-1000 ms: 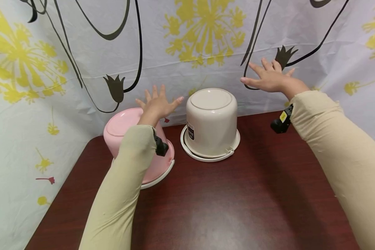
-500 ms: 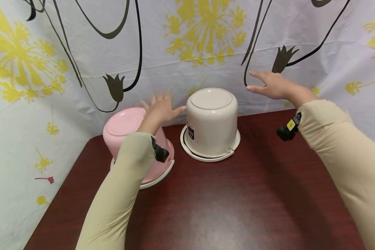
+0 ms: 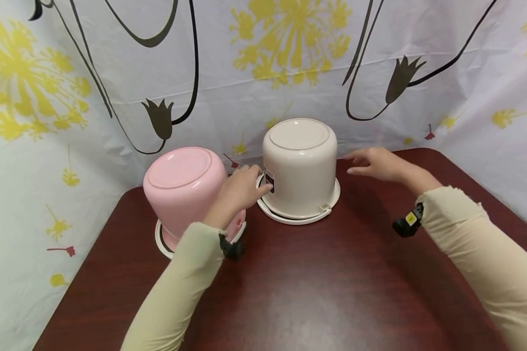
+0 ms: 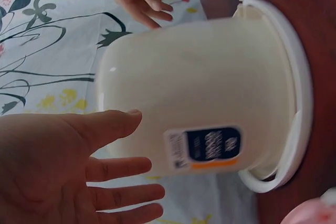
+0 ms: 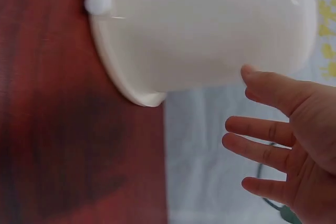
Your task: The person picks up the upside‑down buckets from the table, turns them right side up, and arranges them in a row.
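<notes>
A cream bucket (image 3: 300,170) stands upside down near the back of the table, its white handle (image 3: 290,220) lying round the rim. My left hand (image 3: 241,189) is at the bucket's left side, by the label (image 4: 214,145); its fingers are extended in the left wrist view, and contact cannot be told. On the other side, my right hand (image 3: 379,163) hovers a little apart from the bucket, fingers spread and loosely straight in the right wrist view. An upturned pink bucket (image 3: 180,180) stands to the left, partly hidden behind my left hand and forearm.
The dark red-brown table (image 3: 316,287) reaches back to a white cloth (image 3: 228,58) with yellow and dark flower prints. Its left edge runs close to the pink bucket. A narrow gap separates the two buckets.
Both hands have come down from above the buckets to either side of the cream one. The left hand has also moved right. Both buckets stand where they were.
</notes>
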A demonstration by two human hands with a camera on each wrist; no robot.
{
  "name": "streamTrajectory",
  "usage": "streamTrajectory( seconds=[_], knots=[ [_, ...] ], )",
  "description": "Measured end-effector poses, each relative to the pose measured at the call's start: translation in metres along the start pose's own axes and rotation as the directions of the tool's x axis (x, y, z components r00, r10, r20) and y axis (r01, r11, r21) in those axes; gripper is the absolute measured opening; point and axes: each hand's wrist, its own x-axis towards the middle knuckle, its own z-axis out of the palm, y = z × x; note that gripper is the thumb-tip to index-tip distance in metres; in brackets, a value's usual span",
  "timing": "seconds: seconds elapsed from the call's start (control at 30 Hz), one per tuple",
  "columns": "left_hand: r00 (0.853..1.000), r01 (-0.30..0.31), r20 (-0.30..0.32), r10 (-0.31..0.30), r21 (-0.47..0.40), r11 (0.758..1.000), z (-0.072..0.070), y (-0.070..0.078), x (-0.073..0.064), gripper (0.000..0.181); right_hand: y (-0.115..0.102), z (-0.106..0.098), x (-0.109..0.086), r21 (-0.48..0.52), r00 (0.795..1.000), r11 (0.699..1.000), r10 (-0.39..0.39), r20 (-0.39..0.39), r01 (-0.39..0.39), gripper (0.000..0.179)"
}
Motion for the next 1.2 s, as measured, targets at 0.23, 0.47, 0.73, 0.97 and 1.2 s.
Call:
streamTrajectory(
  seconds=[0.23,0.47,0.73,0.97,1.2],
  knots=[
    [0.999,-0.038,0.023,0.042,-0.150,0.988,0.036,-0.001,0.000,0.035,0.011,0.034,-0.001,0.034,0.996,0.998,-0.060,0.063,0.058,0.037],
    [0.990,-0.114,0.056,0.126,-0.184,0.976,0.074,-0.005,0.010,0.031,0.016,0.058,0.003,0.070,0.991,0.997,-0.051,0.120,0.043,0.031],
    [0.979,-0.178,0.069,0.192,-0.171,0.969,0.092,0.000,0.016,0.028,0.021,0.070,0.006,0.080,0.989,0.997,-0.028,0.147,0.016,0.023],
    [0.976,-0.193,0.079,0.202,-0.113,0.975,0.103,-0.001,0.018,0.025,0.021,0.077,0.010,0.080,0.993,0.997,-0.022,0.118,0.013,0.016],
    [0.976,-0.204,0.063,0.210,-0.093,0.974,0.107,0.000,0.019,0.023,0.020,0.082,0.012,0.068,0.996,0.998,-0.004,0.094,-0.002,0.011]
  ],
)
